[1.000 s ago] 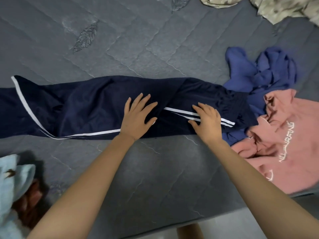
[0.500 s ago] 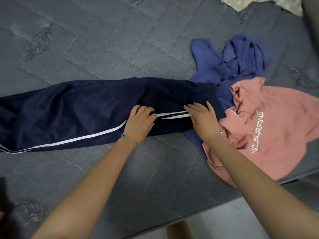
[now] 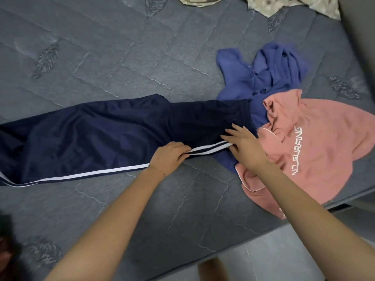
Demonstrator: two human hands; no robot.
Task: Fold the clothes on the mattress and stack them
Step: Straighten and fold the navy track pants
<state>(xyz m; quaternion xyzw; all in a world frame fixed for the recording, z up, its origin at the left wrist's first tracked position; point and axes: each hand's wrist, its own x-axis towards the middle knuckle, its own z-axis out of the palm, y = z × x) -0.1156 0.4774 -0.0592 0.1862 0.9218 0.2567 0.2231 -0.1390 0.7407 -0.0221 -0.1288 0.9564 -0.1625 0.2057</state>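
Navy track pants with white side stripes lie stretched across the grey mattress, waistband at the right. My left hand has its fingers curled round the striped near edge of the pants. My right hand lies on the pants near the waistband, its fingers spread on the fabric and its thumb at the stripe. A crumpled blue garment and a pink sweatshirt with white lettering lie just right of the waistband, partly under it.
A pale patterned cloth lies at the mattress's far edge. The near right edge of the mattress meets a light tiled floor. A dark blurred shape sits at the lower left corner.
My left hand went from flat on the pants to fingers curled on the striped edge. Both hands shifted right toward the waistband, and the view swung right.
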